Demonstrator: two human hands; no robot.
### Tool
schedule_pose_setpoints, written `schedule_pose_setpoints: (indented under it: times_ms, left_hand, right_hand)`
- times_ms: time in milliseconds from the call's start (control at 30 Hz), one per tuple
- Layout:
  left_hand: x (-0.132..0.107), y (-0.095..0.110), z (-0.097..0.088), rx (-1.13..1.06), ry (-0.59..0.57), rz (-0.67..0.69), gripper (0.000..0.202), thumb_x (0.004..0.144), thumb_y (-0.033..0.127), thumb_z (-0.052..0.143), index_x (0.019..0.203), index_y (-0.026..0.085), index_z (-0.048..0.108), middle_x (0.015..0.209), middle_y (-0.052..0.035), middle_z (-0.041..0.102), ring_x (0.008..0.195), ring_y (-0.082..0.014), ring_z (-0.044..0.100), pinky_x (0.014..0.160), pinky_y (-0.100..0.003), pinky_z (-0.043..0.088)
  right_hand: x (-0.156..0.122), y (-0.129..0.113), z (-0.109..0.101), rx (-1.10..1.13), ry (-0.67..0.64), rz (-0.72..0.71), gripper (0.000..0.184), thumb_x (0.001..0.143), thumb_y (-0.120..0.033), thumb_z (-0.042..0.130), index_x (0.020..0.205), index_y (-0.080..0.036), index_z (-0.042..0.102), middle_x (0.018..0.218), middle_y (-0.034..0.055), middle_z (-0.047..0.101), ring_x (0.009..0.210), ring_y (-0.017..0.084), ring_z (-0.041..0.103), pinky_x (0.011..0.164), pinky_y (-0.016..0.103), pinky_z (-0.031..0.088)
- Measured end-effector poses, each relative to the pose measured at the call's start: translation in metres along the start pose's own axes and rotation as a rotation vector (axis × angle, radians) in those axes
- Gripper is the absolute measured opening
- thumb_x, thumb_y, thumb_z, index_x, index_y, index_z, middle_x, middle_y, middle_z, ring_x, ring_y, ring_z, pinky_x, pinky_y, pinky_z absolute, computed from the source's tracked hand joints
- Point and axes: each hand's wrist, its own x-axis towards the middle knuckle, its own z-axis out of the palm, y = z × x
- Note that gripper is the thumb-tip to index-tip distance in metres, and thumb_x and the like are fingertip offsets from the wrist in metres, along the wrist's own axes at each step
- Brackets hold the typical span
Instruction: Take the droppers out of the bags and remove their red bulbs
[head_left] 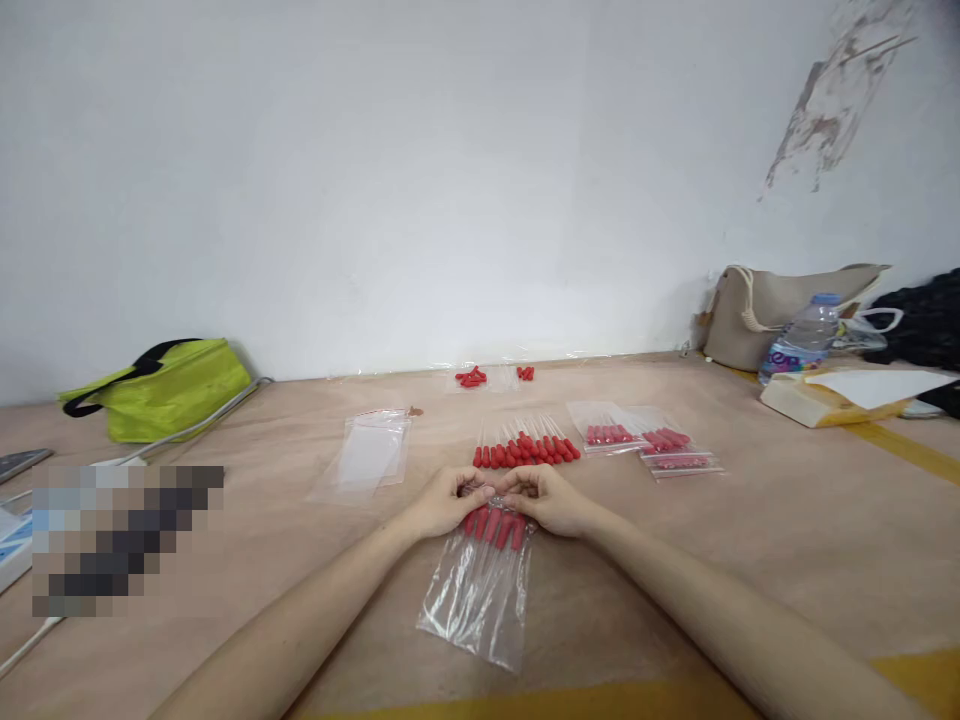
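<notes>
Near the middle of the table, my left hand [448,502] and my right hand [549,500] pinch the top edge of a clear plastic bag [474,600]. Inside it lie several thin clear droppers with red bulbs [495,525], bulbs toward my hands and stems toward me. Just beyond my fingers is a row of loose red-bulbed droppers [525,450], their stems pointing at the wall. To the right rest filled bags of red-bulbed droppers [611,434], some overlapping. A few flat, transparent bags [367,455] lie to the left.
Small red pieces [472,377] lie on plastic by the wall. At left are a lime-green bag [176,390], a cable and a pixelated patch. A beige bag [787,300], a water bottle [799,340] and a tissue pack [840,400] stand at right.
</notes>
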Motion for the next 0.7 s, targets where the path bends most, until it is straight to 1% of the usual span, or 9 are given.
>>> schedule_pose_setpoints:
  times_ms: [67,133,233,300,333,433,500,633,700]
  left_hand:
    - [-0.001,-0.001,-0.001,0.001,-0.026,-0.044,0.034,0.078,0.043,0.051,0.082,0.011,0.065,0.065,-0.0016,0.061,0.06,-0.0122,0.054,0.057,-0.023,0.04]
    - [-0.002,-0.002,-0.002,-0.053,-0.056,-0.049,0.034,0.078,0.042,0.053,0.086,0.011,0.065,0.068,-0.0024,0.063,0.062,-0.0125,0.055,0.06,-0.023,0.04]
    - [-0.003,0.0,-0.003,-0.161,-0.121,-0.064,0.034,0.076,0.042,0.056,0.088,0.012,0.066,0.075,-0.0043,0.066,0.067,-0.0129,0.057,0.063,-0.023,0.041]
    - [-0.002,0.0,-0.003,-0.232,-0.149,-0.124,0.035,0.071,0.043,0.062,0.084,0.011,0.067,0.074,-0.0048,0.067,0.065,-0.013,0.058,0.063,-0.023,0.041]
    - [-0.001,0.0,-0.003,-0.273,-0.138,-0.164,0.036,0.066,0.043,0.066,0.084,0.011,0.067,0.073,-0.0051,0.068,0.065,-0.0132,0.059,0.063,-0.024,0.041]
    - [0.0,-0.002,-0.003,-0.407,-0.038,-0.279,0.044,0.052,0.041,0.076,0.082,0.01,0.066,0.073,-0.0056,0.069,0.064,-0.0138,0.06,0.065,-0.025,0.043]
    - [0.0,-0.002,-0.003,-0.458,-0.001,-0.326,0.046,0.045,0.037,0.08,0.079,0.01,0.066,0.07,-0.0051,0.069,0.063,-0.0137,0.061,0.067,-0.026,0.044]
    - [0.0,0.0,-0.003,-0.481,0.017,-0.371,0.044,0.041,0.034,0.082,0.075,0.01,0.065,0.065,-0.0036,0.068,0.06,-0.0126,0.061,0.065,-0.025,0.044]
    - [0.0,0.0,-0.004,-0.493,0.022,-0.383,0.043,0.04,0.032,0.082,0.073,0.01,0.065,0.063,-0.0029,0.068,0.059,-0.0122,0.06,0.064,-0.025,0.044]
  right_hand:
    - [0.001,0.008,0.004,-0.063,0.147,-0.038,0.021,0.071,-0.03,0.061,0.085,-0.014,0.06,0.073,0.0021,0.063,0.062,0.011,0.055,0.058,0.024,0.044]
    - [0.001,0.013,0.006,-0.123,0.198,-0.1,0.021,0.071,-0.026,0.061,0.089,-0.015,0.059,0.073,0.0019,0.063,0.065,0.012,0.056,0.062,0.025,0.045]
    - [0.002,0.015,0.007,-0.112,0.124,-0.176,0.025,0.074,-0.024,0.058,0.097,-0.016,0.057,0.071,-0.0001,0.062,0.066,0.012,0.057,0.065,0.025,0.045]
    - [0.002,0.013,0.005,-0.093,0.085,-0.197,0.024,0.074,-0.024,0.059,0.097,-0.016,0.057,0.07,-0.0003,0.063,0.066,0.012,0.058,0.065,0.026,0.046]
    - [0.002,0.012,0.005,-0.079,0.073,-0.198,0.023,0.074,-0.025,0.06,0.095,-0.016,0.058,0.071,0.0002,0.064,0.067,0.012,0.059,0.065,0.026,0.046]
    - [0.0,0.006,0.003,-0.014,0.034,-0.194,0.022,0.072,-0.03,0.063,0.09,-0.016,0.06,0.077,0.0022,0.066,0.07,0.013,0.06,0.064,0.026,0.047]
    - [-0.002,0.003,0.003,-0.006,0.028,-0.216,0.022,0.071,-0.032,0.065,0.086,-0.016,0.062,0.08,0.0028,0.066,0.071,0.014,0.061,0.065,0.026,0.048]
    - [-0.005,0.0,0.003,-0.097,0.039,-0.278,0.018,0.072,-0.033,0.064,0.08,-0.017,0.066,0.075,0.0027,0.066,0.068,0.013,0.06,0.063,0.025,0.048]
    - [-0.006,0.002,0.003,-0.135,0.047,-0.296,0.019,0.073,-0.034,0.063,0.08,-0.017,0.066,0.076,0.0029,0.066,0.069,0.013,0.06,0.064,0.025,0.047]
